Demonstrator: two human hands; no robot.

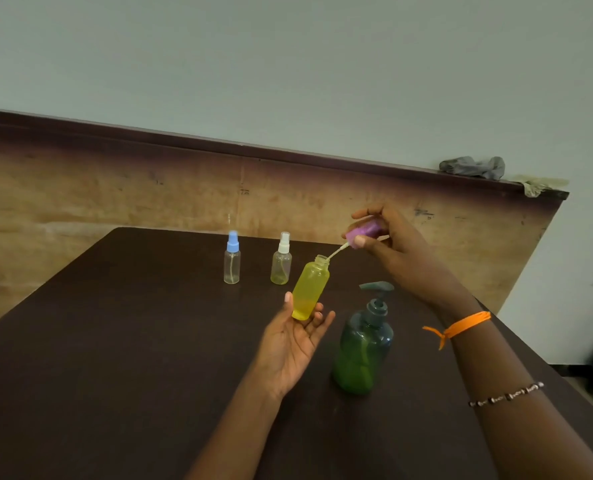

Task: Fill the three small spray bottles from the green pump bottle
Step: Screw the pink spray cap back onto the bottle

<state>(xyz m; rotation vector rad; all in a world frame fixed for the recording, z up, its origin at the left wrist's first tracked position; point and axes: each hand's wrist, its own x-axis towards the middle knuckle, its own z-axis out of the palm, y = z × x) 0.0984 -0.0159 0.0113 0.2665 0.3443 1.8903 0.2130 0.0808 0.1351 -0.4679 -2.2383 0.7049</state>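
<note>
Yellow bottle [309, 289] rests tilted on the left hand [297, 337], whose fingers loosely cradle its base, neck pointing far-right. Just beyond the mouth, the right hand [392, 244] pinches the purple sprayer [362, 232], its tube [336, 252] aimed into the opening. Near-right stands the green pump bottle [364, 348].

Count: three small spray bottles — blue-capped [232, 259], white-capped [282, 259], and one uncapped, yellow-filled [310, 287]. One loose purple spray cap [363, 231]. One green pump bottle [364, 344]. Two hands: left [293, 341], right [397, 249]. One desk [115, 341].
</note>
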